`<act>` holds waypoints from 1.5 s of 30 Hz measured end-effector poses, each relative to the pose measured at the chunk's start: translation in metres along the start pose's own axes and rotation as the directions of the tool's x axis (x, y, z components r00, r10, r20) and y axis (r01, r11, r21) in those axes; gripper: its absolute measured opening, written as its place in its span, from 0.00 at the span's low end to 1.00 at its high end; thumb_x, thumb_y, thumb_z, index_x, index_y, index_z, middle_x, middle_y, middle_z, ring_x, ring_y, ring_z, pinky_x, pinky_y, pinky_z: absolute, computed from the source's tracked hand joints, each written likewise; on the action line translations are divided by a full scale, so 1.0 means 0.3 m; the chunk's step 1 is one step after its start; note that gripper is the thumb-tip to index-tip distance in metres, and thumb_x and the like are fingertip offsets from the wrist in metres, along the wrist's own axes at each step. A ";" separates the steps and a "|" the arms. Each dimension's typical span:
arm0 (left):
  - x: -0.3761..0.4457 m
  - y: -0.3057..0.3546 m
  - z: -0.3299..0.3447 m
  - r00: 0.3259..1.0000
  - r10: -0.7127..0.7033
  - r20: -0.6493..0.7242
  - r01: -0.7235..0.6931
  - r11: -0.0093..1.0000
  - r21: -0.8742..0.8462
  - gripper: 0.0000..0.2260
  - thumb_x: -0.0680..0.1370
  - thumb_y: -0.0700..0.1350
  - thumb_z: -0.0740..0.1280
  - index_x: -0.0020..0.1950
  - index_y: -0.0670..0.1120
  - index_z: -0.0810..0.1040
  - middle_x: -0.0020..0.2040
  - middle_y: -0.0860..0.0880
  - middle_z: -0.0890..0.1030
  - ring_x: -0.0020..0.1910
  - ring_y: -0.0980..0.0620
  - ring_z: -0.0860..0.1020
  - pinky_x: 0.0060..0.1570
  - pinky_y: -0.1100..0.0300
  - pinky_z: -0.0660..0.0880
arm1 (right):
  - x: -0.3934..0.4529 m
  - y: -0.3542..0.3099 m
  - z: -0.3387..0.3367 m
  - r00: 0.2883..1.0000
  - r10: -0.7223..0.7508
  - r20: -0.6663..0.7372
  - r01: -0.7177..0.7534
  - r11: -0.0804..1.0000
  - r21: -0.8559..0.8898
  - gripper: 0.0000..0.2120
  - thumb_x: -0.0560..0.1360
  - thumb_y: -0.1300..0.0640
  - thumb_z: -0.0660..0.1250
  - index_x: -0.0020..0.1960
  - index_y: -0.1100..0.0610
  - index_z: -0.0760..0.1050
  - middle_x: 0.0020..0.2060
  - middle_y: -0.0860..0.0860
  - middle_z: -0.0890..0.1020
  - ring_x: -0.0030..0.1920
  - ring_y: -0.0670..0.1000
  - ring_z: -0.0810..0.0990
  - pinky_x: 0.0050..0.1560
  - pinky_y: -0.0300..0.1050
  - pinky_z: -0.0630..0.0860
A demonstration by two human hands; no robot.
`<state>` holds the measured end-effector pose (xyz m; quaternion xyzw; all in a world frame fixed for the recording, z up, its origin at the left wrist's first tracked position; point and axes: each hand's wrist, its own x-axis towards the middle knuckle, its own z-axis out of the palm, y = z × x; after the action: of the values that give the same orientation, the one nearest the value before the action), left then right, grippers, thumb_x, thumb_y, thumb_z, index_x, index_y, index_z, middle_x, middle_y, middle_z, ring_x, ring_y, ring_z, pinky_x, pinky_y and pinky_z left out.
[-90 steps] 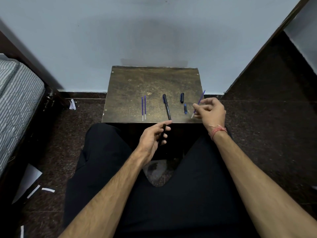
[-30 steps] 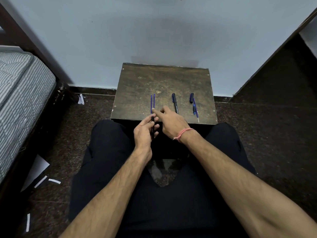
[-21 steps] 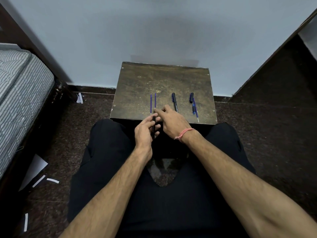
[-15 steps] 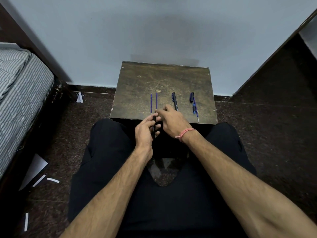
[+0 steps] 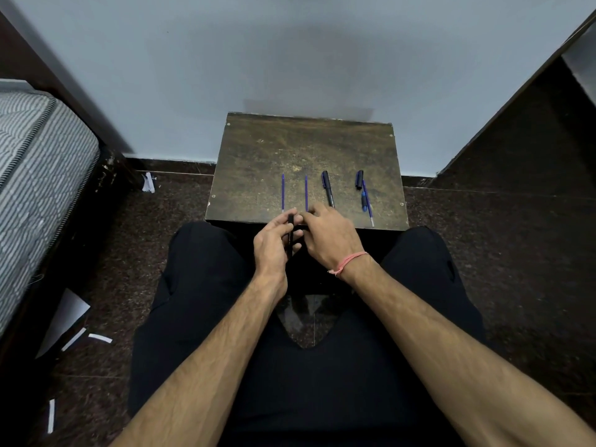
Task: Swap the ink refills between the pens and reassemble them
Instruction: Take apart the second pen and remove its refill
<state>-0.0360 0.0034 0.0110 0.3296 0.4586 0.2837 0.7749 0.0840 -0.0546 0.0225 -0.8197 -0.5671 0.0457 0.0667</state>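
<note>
The fingers (image 5: 298, 233) of the left hand (image 5: 272, 245) are curled round a black pen barrel (image 5: 291, 235), held near upright at the front edge of the bench (image 5: 290, 150); the right hand (image 5: 329, 233) has its fingertips (image 5: 306, 217) pinched at the near end of a blue refill (image 5: 306, 193), just beside the barrel's top; whether that end is lifted off the surface cannot be told. A second blue refill (image 5: 283, 191) lies parallel to the left of it, apart from it; to the right lies an assembled black pen (image 5: 328, 191), pointing toward the person; further right a black cap (image 5: 359, 179), a third refill (image 5: 367, 203) and a small blue piece (image 5: 364, 201) lie close together, the refill slanting toward the bench's front right corner. A pink thread band (image 5: 350, 261) circles the right wrist; both forearms are bare; the person sits with dark-trousered knees either side of the bench. A striped mattress (image 5: 35, 175) stands at left; paper scraps (image 5: 96, 337) lie on the dark floor.
</note>
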 end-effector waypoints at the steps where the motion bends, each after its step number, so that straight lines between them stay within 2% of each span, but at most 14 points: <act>1: -0.001 -0.001 0.003 1.000 0.005 0.009 -0.005 1.000 -0.001 0.16 0.84 0.35 0.64 0.67 0.46 0.86 0.56 0.46 0.91 0.44 0.55 0.86 0.43 0.61 0.81 | -0.004 0.003 0.001 1.000 -0.002 -0.015 0.002 1.000 -0.022 0.12 0.83 0.53 0.65 0.65 0.53 0.80 0.60 0.51 0.79 0.59 0.56 0.81 0.48 0.53 0.81; 6: -0.008 -0.003 0.007 0.998 0.023 0.050 -0.024 1.000 0.008 0.17 0.85 0.35 0.65 0.70 0.48 0.84 0.59 0.47 0.91 0.49 0.53 0.88 0.52 0.56 0.82 | -0.007 0.019 -0.014 0.999 -0.005 -0.038 0.000 0.991 -0.131 0.06 0.81 0.53 0.71 0.57 0.53 0.82 0.52 0.51 0.84 0.55 0.56 0.84 0.44 0.52 0.79; 12: -0.001 -0.010 -0.005 0.998 0.009 0.061 -0.010 1.000 0.014 0.15 0.85 0.36 0.66 0.69 0.48 0.85 0.60 0.48 0.91 0.51 0.53 0.88 0.49 0.59 0.83 | 0.002 0.026 -0.031 0.997 0.082 0.004 -0.081 0.988 -0.134 0.06 0.82 0.58 0.66 0.51 0.55 0.82 0.47 0.53 0.86 0.50 0.62 0.86 0.41 0.53 0.76; 15: 0.010 -0.015 -0.007 0.998 -0.004 0.062 0.004 1.000 0.006 0.14 0.86 0.37 0.65 0.68 0.47 0.85 0.60 0.48 0.91 0.51 0.53 0.88 0.50 0.58 0.82 | 0.000 0.031 -0.043 0.964 0.252 -0.088 -0.252 0.968 0.005 0.08 0.81 0.56 0.67 0.50 0.54 0.84 0.44 0.54 0.87 0.47 0.64 0.87 0.42 0.52 0.77; 17: 0.014 -0.020 -0.005 0.997 -0.012 0.070 0.012 1.000 0.010 0.14 0.86 0.37 0.65 0.68 0.48 0.85 0.61 0.48 0.90 0.51 0.53 0.88 0.50 0.58 0.83 | 0.002 0.045 -0.061 0.898 0.410 -0.158 -0.376 0.904 0.204 0.06 0.79 0.53 0.71 0.50 0.51 0.86 0.43 0.50 0.89 0.47 0.58 0.88 0.47 0.49 0.80; 19: 0.015 -0.024 -0.002 0.996 -0.021 0.084 0.020 1.000 0.014 0.14 0.86 0.37 0.66 0.67 0.48 0.86 0.61 0.48 0.90 0.50 0.54 0.88 0.49 0.59 0.84 | 0.007 0.066 -0.079 0.808 0.571 -0.144 -0.456 0.762 0.459 0.06 0.77 0.52 0.75 0.52 0.50 0.87 0.41 0.46 0.89 0.45 0.49 0.87 0.52 0.45 0.82; 21: 0.016 -0.026 0.002 0.995 -0.027 0.098 0.025 0.999 0.020 0.14 0.86 0.37 0.66 0.67 0.49 0.86 0.61 0.48 0.90 0.51 0.54 0.88 0.50 0.59 0.83 | 0.018 0.090 -0.089 0.750 0.661 0.031 -0.442 0.466 0.767 0.09 0.77 0.54 0.77 0.57 0.53 0.87 0.37 0.44 0.87 0.42 0.45 0.85 0.54 0.44 0.83; 23: 0.012 -0.025 0.005 0.993 -0.029 0.117 0.025 0.999 0.039 0.14 0.87 0.38 0.66 0.67 0.51 0.86 0.62 0.49 0.90 0.53 0.55 0.88 0.50 0.60 0.83 | 0.015 0.114 -0.092 0.736 0.609 0.297 -0.415 0.058 0.908 0.10 0.82 0.58 0.74 0.62 0.58 0.85 0.40 0.46 0.85 0.41 0.44 0.83 0.47 0.41 0.84; 24: 0.008 -0.025 0.007 0.991 -0.029 0.131 0.023 0.998 0.051 0.14 0.87 0.39 0.66 0.67 0.52 0.86 0.63 0.50 0.90 0.54 0.56 0.88 0.51 0.61 0.82 | 0.003 0.123 -0.094 0.746 0.539 0.391 -0.418 -0.079 0.905 0.10 0.84 0.59 0.71 0.64 0.58 0.84 0.43 0.47 0.85 0.42 0.44 0.82 0.43 0.39 0.82; 26: -0.002 -0.028 0.012 0.987 -0.028 0.160 0.015 0.996 0.084 0.14 0.87 0.40 0.67 0.65 0.55 0.87 0.63 0.51 0.90 0.56 0.58 0.87 0.53 0.60 0.80 | -0.034 0.135 -0.090 0.775 0.423 0.469 -0.447 -0.159 0.881 0.09 0.86 0.60 0.67 0.64 0.56 0.83 0.44 0.47 0.82 0.42 0.44 0.79 0.41 0.38 0.80; 29: -0.013 -0.036 0.025 0.981 -0.021 0.193 -0.009 0.988 0.152 0.14 0.87 0.43 0.68 0.62 0.61 0.87 0.63 0.54 0.89 0.60 0.59 0.85 0.62 0.53 0.77 | -0.073 0.138 -0.080 0.827 0.375 0.419 -0.417 -0.090 0.904 0.07 0.85 0.62 0.68 0.61 0.56 0.82 0.44 0.48 0.79 0.43 0.44 0.78 0.44 0.40 0.82; 34: -0.024 -0.051 0.034 0.970 -0.019 0.241 -0.024 0.984 0.175 0.14 0.87 0.40 0.69 0.61 0.59 0.88 0.57 0.56 0.89 0.59 0.57 0.83 0.70 0.45 0.79 | -0.083 0.105 -0.076 0.912 0.371 0.173 -0.275 0.243 0.930 0.06 0.83 0.62 0.72 0.58 0.59 0.86 0.48 0.54 0.89 0.46 0.46 0.86 0.48 0.43 0.85; 40: -0.029 -0.046 0.029 0.973 -0.030 0.230 -0.013 0.983 0.183 0.14 0.86 0.39 0.70 0.62 0.58 0.86 0.56 0.58 0.90 0.61 0.56 0.84 0.74 0.44 0.77 | -0.089 0.118 -0.066 0.918 0.367 0.148 -0.234 0.200 0.951 0.08 0.85 0.59 0.70 0.54 0.51 0.88 0.45 0.48 0.89 0.47 0.44 0.86 0.50 0.45 0.86; 45: -0.027 -0.053 0.029 0.967 -0.034 0.253 -0.014 0.982 0.186 0.13 0.85 0.39 0.71 0.61 0.57 0.87 0.58 0.56 0.90 0.63 0.55 0.84 0.75 0.44 0.76 | -0.085 0.126 -0.057 0.920 0.381 0.098 -0.223 0.302 0.927 0.05 0.83 0.61 0.72 0.54 0.52 0.86 0.41 0.46 0.86 0.43 0.46 0.85 0.47 0.48 0.86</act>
<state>-0.0294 -0.0145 0.0061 0.4321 0.3813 0.1907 0.7947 0.1124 -0.0926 0.0333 -0.7311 -0.2714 0.3093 0.5441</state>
